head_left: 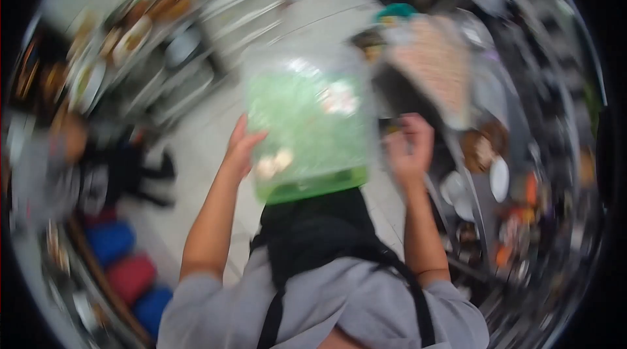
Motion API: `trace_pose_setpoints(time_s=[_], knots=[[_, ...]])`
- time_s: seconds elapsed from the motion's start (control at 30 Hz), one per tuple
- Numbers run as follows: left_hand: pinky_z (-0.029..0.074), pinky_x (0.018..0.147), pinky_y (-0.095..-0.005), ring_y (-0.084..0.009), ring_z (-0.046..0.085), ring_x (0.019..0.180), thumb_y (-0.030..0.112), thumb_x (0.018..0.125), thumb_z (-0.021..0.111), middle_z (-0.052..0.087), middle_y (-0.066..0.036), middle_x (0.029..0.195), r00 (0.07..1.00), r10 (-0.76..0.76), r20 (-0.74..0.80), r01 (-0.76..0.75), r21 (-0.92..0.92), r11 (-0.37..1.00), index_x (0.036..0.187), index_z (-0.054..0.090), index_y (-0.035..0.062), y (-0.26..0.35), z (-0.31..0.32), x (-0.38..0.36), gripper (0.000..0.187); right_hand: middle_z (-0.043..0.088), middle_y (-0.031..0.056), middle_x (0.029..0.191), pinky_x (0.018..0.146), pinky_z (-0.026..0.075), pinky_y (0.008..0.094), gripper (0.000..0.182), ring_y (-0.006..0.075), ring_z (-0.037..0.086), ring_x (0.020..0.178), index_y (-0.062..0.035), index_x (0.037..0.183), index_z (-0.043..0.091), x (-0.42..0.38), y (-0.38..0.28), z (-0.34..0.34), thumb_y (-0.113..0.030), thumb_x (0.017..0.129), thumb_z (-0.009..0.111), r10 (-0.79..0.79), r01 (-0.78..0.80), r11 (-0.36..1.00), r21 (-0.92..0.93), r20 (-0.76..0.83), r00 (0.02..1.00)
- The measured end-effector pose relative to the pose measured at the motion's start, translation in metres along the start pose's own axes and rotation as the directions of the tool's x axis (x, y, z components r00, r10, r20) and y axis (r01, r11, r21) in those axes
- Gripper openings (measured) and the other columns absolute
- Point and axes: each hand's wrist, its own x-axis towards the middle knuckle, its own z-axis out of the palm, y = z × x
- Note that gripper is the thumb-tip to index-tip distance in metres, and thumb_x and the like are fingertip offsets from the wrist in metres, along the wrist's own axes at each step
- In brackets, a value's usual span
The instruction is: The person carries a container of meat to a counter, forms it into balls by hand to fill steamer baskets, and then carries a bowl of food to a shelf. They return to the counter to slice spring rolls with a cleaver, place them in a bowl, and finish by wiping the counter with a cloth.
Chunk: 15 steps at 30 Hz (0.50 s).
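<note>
In front of my body is a green rectangular container (307, 127), its top side covered by clear, shiny plastic. Whitish patches show at its upper right and lower left; blur hides what they are. My left hand (243, 148) grips the container's left side, the thumb lying over the edge. To the right of it, a small gap away, is my right hand (410, 146), with loosely bent fingers and the thumb apart from them. I see nothing held in it, though a small dark shape lies behind the fingertips.
Along the right runs a metal counter (486, 199) with bowls and a pale pinkish slab (434, 61). Another person (65, 159) is at the left, near shelving with plates (134, 38). Blue and red bins (130, 277) stand lower left. Tiled floor (196, 146) shows between.
</note>
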Motion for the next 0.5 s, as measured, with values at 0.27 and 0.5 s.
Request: trace_pose_setpoints(time_s=[0.27,0.5], knots=[[0.051,0.081,-0.0362,-0.0225,0.060,0.099,0.021,0.100,0.048,0.057,-0.011,0.118,0.925,-0.241,0.293,0.210,0.133,0.969,0.130,0.043,0.0046,-0.043,0.114,0.011,0.034,0.049,0.0135,0.122,0.090,0.043,0.0438,0.054,0.0326,0.051,0.106,-0.0147,0.129,0.053,-0.051,-0.026,0.005,-0.016,0.077,0.067,-0.251,0.454,0.889,-0.061,0.764,0.594],[0.050,0.079,-0.0315,-0.0181,0.060,0.096,0.021,0.100,0.049,0.060,-0.008,0.110,0.761,-0.348,0.548,0.264,0.228,0.937,0.123,0.047,0.0032,-0.064,0.195,0.016,0.030,0.050,0.0099,0.111,0.071,0.050,0.0393,0.040,0.0294,0.055,0.092,-0.0208,0.121,0.056,-0.078,0.001,-0.043,-0.024,0.082,0.064,-0.355,0.588,0.772,-0.243,0.603,0.715]])
